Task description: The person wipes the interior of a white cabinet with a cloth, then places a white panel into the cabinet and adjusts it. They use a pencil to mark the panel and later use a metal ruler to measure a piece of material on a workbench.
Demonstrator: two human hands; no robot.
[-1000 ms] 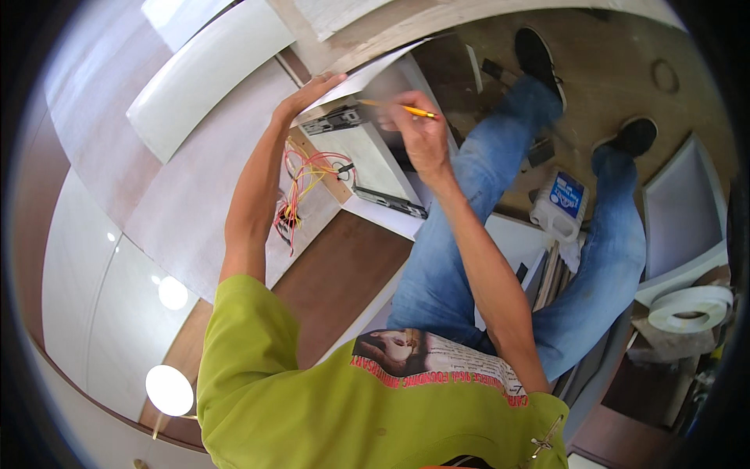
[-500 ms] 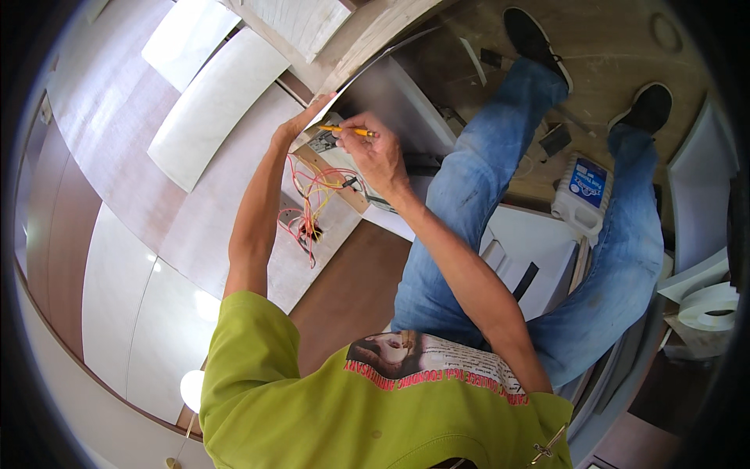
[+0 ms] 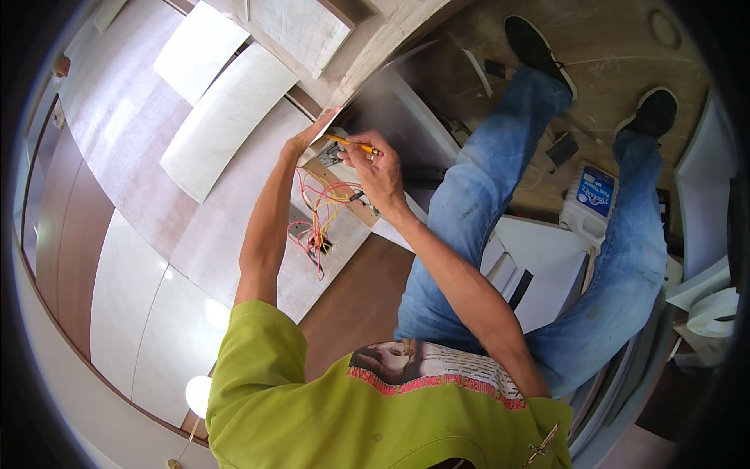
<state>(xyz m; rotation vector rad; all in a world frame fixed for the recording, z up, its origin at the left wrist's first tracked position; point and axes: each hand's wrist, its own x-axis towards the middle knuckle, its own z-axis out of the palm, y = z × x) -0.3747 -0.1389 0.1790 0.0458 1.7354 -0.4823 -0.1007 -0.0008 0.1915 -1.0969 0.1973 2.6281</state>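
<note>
My left hand [image 3: 309,137] is at the edge of a thin, white-edged sheet [image 3: 331,125], with its fingers stretched along it and partly hidden. Just to the right, my right hand [image 3: 376,173] pinches a yellow pencil [image 3: 367,147], whose tip points left toward that sheet edge. Below both hands, a bundle of red and yellow wires [image 3: 319,211] comes out of a hole in a pale board. A small grey metal part [image 3: 328,154] sits between the hands, beside a wooden strip.
Pale rectangular panels [image 3: 226,117] lie at the upper left. Between my legs stands a white plastic jug [image 3: 586,205] with a blue label. A roll of white edging [image 3: 712,313] is at the far right. A dark block [image 3: 561,148] lies on the floor near my feet.
The whole view has shifted slightly, moving the scene down and right. My right hand still pinches the pencil by the sheet's edge, and my left hand stays on the sheet.
</note>
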